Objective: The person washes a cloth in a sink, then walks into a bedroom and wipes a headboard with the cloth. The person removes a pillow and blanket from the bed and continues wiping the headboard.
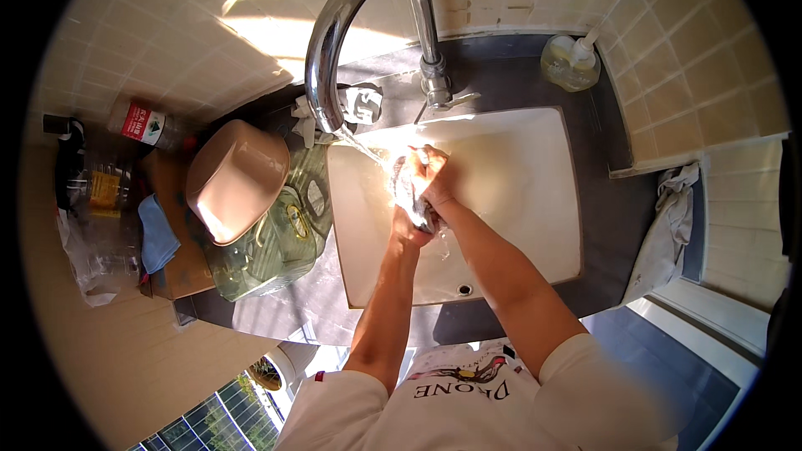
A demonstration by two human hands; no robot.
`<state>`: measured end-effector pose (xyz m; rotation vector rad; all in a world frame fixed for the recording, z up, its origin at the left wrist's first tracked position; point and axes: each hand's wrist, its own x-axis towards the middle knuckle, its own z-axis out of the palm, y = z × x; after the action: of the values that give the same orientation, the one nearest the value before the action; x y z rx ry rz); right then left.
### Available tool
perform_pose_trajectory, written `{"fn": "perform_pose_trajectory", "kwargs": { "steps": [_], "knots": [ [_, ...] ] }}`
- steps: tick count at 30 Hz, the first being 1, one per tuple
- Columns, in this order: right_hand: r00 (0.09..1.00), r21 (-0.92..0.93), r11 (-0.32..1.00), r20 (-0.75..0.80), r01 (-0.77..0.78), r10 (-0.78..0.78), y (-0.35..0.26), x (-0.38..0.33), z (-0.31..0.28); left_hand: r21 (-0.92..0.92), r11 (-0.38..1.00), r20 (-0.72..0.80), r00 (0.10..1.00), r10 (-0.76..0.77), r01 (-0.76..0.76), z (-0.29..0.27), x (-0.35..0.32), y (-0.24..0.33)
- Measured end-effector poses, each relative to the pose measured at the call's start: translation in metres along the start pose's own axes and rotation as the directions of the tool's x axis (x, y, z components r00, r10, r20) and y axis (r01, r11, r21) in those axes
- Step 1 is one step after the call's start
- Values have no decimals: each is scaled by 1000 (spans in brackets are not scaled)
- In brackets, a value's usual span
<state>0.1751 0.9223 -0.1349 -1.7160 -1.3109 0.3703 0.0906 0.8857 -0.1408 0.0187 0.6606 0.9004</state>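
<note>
Over the white sink [518, 192] both of my hands are closed on a wet, bunched, grey-and-white cloth [407, 192]. My right hand [430, 171] grips its upper part, with the fingers curled in. Lower down, my left hand [408, 230] holds the bottom end, and its fingers are partly hidden by the cloth. Water runs from the curved chrome faucet [322, 75] at the upper left onto the cloth. Bright sunlight washes out detail around the hands and cloth.
Left of the sink, a pinkish basin [238, 171] rests on a clear green plastic container [259, 255]. Beyond them are a blue cloth [157, 234] and plastic bottles. A soap dispenser [572, 63] stands at the back right corner. A grey towel [668, 225] hangs over the right edge.
</note>
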Motion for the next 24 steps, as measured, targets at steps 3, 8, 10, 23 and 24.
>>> {"fn": "perform_pose_trajectory", "kwargs": {
  "steps": [3,8,10,23,24],
  "knots": [
    [935,-251,908,204,335,-289,75,3,-39,278,961,-229,972,55,11,20,-16,30],
    [882,-495,836,470,238,26,61,-27,-95,873,-307,-132,790,599,379,-11,-10,44],
    [811,-452,840,585,301,24,65,-37,-89,737,-619,166,815,555,272,-22,1,2],
    [782,-506,846,590,167,199,88,13,-10,843,-525,104,925,366,113,-32,56,15],
    [810,-436,899,544,50,219,92,14,-6,852,-513,98,929,356,107,-19,55,20]
  ]
}}
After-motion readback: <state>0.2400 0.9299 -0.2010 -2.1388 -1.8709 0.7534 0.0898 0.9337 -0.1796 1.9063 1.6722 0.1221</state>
